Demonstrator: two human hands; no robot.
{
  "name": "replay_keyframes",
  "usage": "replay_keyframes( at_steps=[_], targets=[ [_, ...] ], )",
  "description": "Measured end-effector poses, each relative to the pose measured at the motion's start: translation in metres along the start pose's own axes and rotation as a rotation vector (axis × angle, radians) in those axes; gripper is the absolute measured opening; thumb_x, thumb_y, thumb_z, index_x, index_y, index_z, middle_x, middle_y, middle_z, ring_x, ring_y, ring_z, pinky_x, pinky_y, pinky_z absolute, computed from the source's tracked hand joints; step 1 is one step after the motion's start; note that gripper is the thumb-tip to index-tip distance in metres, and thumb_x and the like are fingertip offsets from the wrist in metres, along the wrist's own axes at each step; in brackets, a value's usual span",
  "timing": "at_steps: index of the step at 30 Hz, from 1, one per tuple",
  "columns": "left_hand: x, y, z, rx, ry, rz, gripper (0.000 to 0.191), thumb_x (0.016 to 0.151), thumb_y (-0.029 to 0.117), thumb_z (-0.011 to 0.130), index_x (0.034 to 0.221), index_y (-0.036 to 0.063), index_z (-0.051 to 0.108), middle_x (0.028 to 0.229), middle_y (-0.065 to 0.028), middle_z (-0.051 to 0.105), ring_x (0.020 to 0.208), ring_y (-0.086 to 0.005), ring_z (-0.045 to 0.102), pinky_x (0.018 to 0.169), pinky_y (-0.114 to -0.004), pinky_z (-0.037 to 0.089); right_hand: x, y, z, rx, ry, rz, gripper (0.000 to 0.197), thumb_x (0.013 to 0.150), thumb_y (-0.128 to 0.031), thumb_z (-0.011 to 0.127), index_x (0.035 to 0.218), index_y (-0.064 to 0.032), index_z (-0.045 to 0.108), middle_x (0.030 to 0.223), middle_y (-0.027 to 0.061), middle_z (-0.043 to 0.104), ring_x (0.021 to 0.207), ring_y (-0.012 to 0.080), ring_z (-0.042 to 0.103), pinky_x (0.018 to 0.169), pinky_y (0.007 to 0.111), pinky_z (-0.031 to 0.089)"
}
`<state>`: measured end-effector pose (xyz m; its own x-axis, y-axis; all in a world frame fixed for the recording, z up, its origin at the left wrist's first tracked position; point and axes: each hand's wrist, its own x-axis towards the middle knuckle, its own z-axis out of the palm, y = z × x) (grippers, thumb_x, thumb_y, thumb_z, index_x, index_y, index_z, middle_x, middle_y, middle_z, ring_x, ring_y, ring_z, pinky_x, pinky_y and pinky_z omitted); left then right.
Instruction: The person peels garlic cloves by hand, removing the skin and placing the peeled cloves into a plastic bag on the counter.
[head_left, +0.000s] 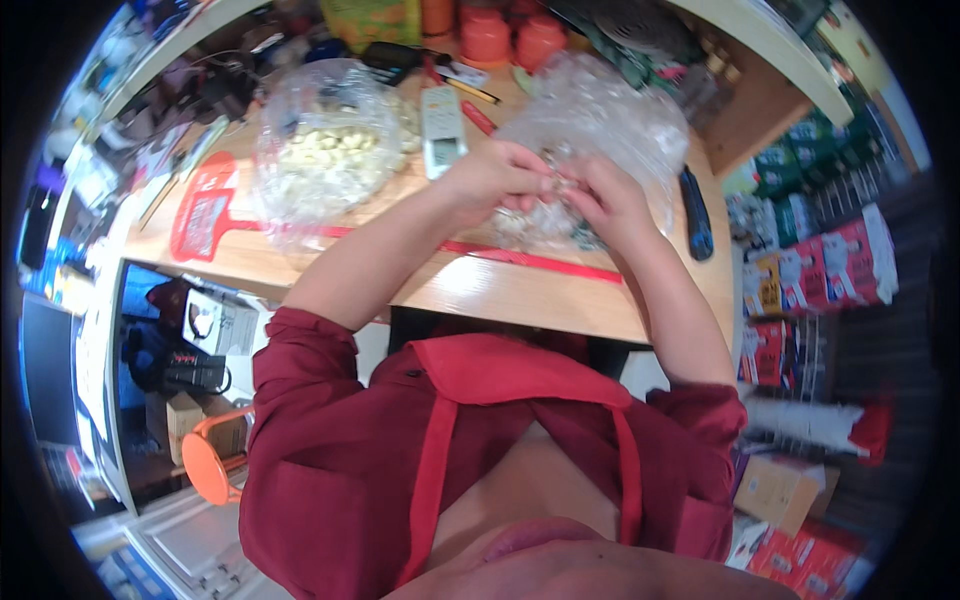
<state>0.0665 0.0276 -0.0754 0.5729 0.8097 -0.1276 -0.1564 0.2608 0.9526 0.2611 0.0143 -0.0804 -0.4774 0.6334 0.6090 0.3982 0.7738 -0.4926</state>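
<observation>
My left hand and my right hand meet over the table, their fingertips pinching a small pale piece, likely garlic, mostly hidden by the fingers. Just beyond and beneath them spreads a crumpled clear plastic bag. Pale, papery garlic skins lie under the hands. To the left stands another clear plastic bag, opened at the top, with many peeled garlic cloves inside.
A red fly swatter lies across the wooden table, its handle below my hands. Between the bags rests a white remote control. A dark-handled tool lies near the right edge. Orange-red jars stand at the back under a shelf.
</observation>
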Motion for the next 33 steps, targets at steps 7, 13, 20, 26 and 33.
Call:
replay_keyframes(
  at_steps=[7, 13, 20, 26, 33],
  targets=[
    [0.004, -0.003, 0.003, 0.041, 0.007, 0.015, 0.009, 0.074, 0.004, 0.060, 0.081, -0.0015, 0.059, 0.071, -0.0090, 0.060, 0.052, -0.0093, 0.051, 0.046, -0.018, 0.038, 0.000, -0.005, -0.002, -0.032, 0.004, -0.076, 0.019, 0.069, -0.002, 0.062, 0.086, -0.0049, 0.054, 0.077, 0.0119, 0.052, 0.073, 0.0302, 0.052, 0.062, 0.034, 0.042],
    [0.000, -0.001, 0.007, -0.014, 0.067, 0.006, 0.007, 0.073, -0.001, 0.058, 0.079, -0.0020, 0.058, 0.071, -0.0108, 0.060, 0.051, -0.0101, 0.051, 0.046, -0.019, 0.040, 0.001, -0.004, 0.000, -0.093, -0.006, -0.045, 0.017, 0.068, -0.001, 0.063, 0.080, -0.0031, 0.051, 0.077, 0.0118, 0.052, 0.070, 0.0302, 0.052, 0.060, 0.034, 0.043],
    [0.001, -0.001, 0.008, -0.011, 0.070, -0.005, 0.006, 0.072, -0.002, 0.058, 0.079, -0.0019, 0.058, 0.070, -0.0107, 0.060, 0.050, -0.0101, 0.051, 0.045, -0.019, 0.039, 0.000, -0.004, 0.001, -0.102, 0.017, -0.062, 0.018, 0.067, -0.001, 0.064, 0.079, -0.0034, 0.050, 0.077, 0.0117, 0.052, 0.071, 0.0301, 0.053, 0.060, 0.034, 0.043],
    [0.001, -0.001, 0.009, 0.000, 0.091, -0.007, 0.006, 0.072, -0.003, 0.058, 0.078, -0.0017, 0.058, 0.068, -0.0102, 0.059, 0.049, -0.0098, 0.050, 0.043, -0.019, 0.038, 0.000, -0.004, 0.002, -0.097, 0.024, -0.066, 0.019, 0.067, 0.000, 0.064, 0.080, -0.0034, 0.051, 0.078, 0.0115, 0.054, 0.072, 0.0293, 0.054, 0.061, 0.034, 0.044],
    [0.000, 0.000, 0.010, -0.006, 0.083, 0.006, 0.005, 0.074, -0.001, 0.058, 0.080, -0.0012, 0.057, 0.069, -0.0093, 0.059, 0.050, -0.0097, 0.050, 0.044, -0.019, 0.038, -0.002, -0.003, 0.004, -0.015, 0.036, 0.005, 0.019, 0.069, -0.001, 0.064, 0.085, -0.0033, 0.054, 0.077, 0.0113, 0.054, 0.067, 0.0250, 0.055, 0.058, 0.031, 0.044]
  ],
)
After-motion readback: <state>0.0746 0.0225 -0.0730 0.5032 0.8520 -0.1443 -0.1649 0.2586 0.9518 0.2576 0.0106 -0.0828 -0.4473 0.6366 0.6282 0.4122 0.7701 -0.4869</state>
